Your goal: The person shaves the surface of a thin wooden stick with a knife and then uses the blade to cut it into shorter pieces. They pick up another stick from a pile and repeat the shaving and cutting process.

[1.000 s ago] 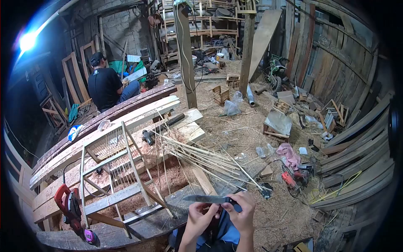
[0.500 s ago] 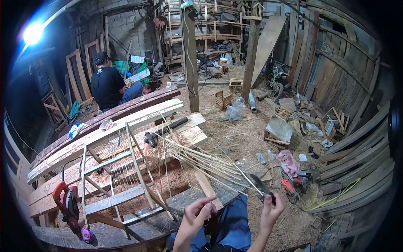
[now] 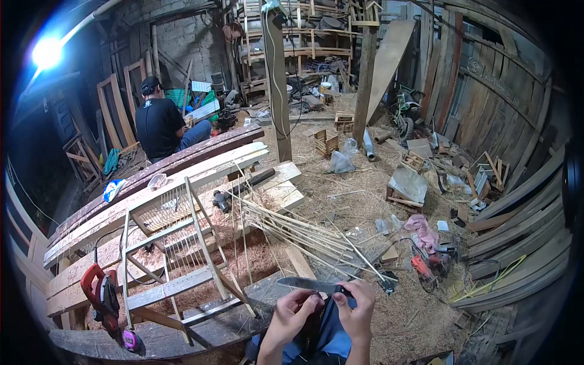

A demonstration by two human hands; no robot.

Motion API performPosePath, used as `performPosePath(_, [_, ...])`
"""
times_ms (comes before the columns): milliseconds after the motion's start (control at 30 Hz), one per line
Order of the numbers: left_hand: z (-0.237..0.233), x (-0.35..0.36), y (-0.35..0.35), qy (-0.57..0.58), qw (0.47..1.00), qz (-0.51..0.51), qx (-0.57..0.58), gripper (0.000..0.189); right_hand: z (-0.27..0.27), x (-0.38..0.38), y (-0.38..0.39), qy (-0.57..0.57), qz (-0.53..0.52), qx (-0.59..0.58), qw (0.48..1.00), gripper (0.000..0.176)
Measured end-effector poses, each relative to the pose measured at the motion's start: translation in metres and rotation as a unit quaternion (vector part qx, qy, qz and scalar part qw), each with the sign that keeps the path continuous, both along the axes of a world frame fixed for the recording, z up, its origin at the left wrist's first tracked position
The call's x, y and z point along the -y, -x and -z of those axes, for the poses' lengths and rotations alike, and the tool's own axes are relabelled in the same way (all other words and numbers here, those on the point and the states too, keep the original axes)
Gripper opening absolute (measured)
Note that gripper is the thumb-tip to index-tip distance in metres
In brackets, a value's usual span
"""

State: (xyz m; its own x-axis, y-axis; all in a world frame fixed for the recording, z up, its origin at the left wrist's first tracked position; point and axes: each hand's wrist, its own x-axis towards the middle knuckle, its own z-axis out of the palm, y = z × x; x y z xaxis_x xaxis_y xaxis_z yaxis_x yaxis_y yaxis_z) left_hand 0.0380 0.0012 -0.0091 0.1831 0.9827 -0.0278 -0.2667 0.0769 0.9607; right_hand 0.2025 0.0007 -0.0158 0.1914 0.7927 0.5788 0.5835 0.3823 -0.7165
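The knife (image 3: 311, 285) is at near centre, long axis left to right, blade extending left from the right hand (image 3: 359, 303), whose fingers grip the handle. The left hand (image 3: 293, 314) has its fingers curled just below the blade. Far left, a plastic tub (image 3: 157, 181) rests on a pale plank (image 3: 213, 164); left-hand grip and tub contents cannot be confirmed.

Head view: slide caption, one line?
Right hand holds a knife beside the left hand, near a wooden frame and thin sticks.
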Motion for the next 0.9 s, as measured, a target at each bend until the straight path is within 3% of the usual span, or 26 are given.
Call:
performPosePath(400, [-0.008, 0.007, 0.002, 0.008, 0.999, -0.048, 0.014, 0.025, 0.01, -0.005, 0.007, -0.025, -0.075, 0.034, 0.996, 0.033])
performPosePath(500, [-0.008, 0.009, 0.003, 0.007, 0.998, -0.068, 0.016, 0.025, 0.013, -0.007, -0.001, -0.04, -0.068, 0.021, 0.997, 0.035])
performPosePath(567, [-0.013, 0.007, 0.012, 0.022, 1.0, 0.008, -0.001, 0.027, 0.022, -0.011, -0.015, -0.06, 0.022, 0.036, 0.997, 0.035])
performPosePath(633, [-0.011, 0.007, 0.015, 0.017, 1.0, -0.003, -0.016, 0.027, 0.04, -0.01, -0.036, -0.015, 0.122, -0.021, 0.992, 0.037])
performPosePath(667, [-0.017, 0.007, 0.018, 0.023, 0.999, -0.008, -0.022, 0.026, 0.044, -0.007, -0.048, -0.015, 0.12, -0.02, 0.992, 0.037])
performPosePath(733, [-0.018, 0.008, 0.019, 0.0, 1.0, -0.028, -0.013, 0.024, 0.041, -0.005, -0.063, 0.012, 0.198, -0.157, 0.968, 0.04])
performPosePath(767, [-0.016, 0.007, 0.016, 0.003, 1.0, -0.029, -0.011, 0.024, 0.043, -0.005, -0.063, 0.014, 0.197, -0.155, 0.968, 0.04])
performPosePath(833, [-0.015, 0.007, 0.008, -0.04, 0.992, -0.057, -0.102, 0.021, 0.019, 0.0, -0.051, 0.002, 0.172, -0.271, 0.947, 0.045])
performPosePath(867, [-0.016, 0.007, 0.001, -0.037, 0.993, -0.053, -0.102, 0.021, 0.01, 0.007, -0.047, 0.014, 0.101, -0.275, 0.956, 0.043])
performPosePath(900, [-0.016, 0.006, -0.007, -0.077, 0.986, -0.05, -0.139, 0.021, 0.0, 0.005, -0.033, -0.016, 0.066, -0.358, 0.931, 0.05])
